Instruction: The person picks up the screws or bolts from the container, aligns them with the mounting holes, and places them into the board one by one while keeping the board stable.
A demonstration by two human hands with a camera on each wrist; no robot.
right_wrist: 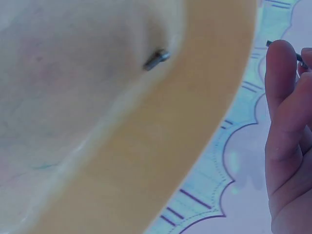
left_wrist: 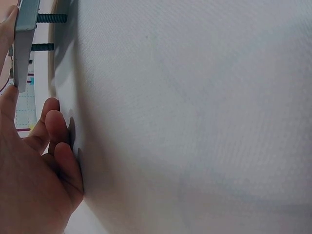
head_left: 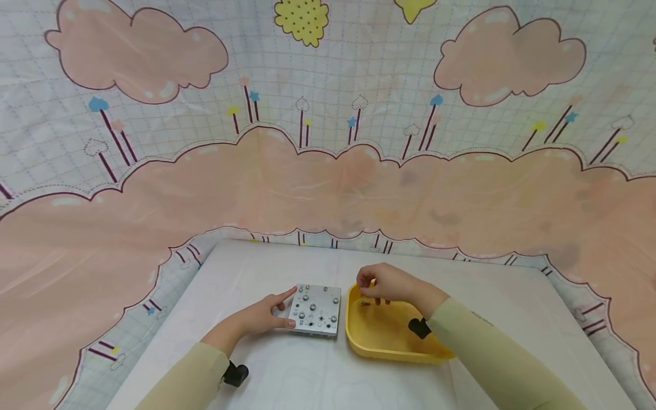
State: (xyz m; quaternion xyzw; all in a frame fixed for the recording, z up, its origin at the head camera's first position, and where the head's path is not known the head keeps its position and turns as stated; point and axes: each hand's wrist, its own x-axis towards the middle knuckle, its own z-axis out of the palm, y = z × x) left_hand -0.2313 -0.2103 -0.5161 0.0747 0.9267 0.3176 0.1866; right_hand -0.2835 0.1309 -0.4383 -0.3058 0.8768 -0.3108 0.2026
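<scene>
A square silver metal plate [head_left: 319, 298] with several screws set in its top is at the middle of the table. My left hand [head_left: 262, 314] holds it by its left side, thumb at the near corner and index finger at the far corner; its other fingers are curled below. In the left wrist view, threaded screw ends [left_wrist: 51, 18] stick out from the plate's underside. Over the far left part of a yellow tray [head_left: 376, 354], my right hand [head_left: 392, 285] pinches a small dark screw [right_wrist: 301, 59] between thumb and fingers. A loose screw [right_wrist: 157, 59] lies in the tray.
The tray stands just right of the plate, its raised rim between the two. White cloth covers the table [head_left: 287, 376], and a patterned curtain [head_left: 328, 188] hangs behind it. Each wrist wears a small black camera [head_left: 236, 374].
</scene>
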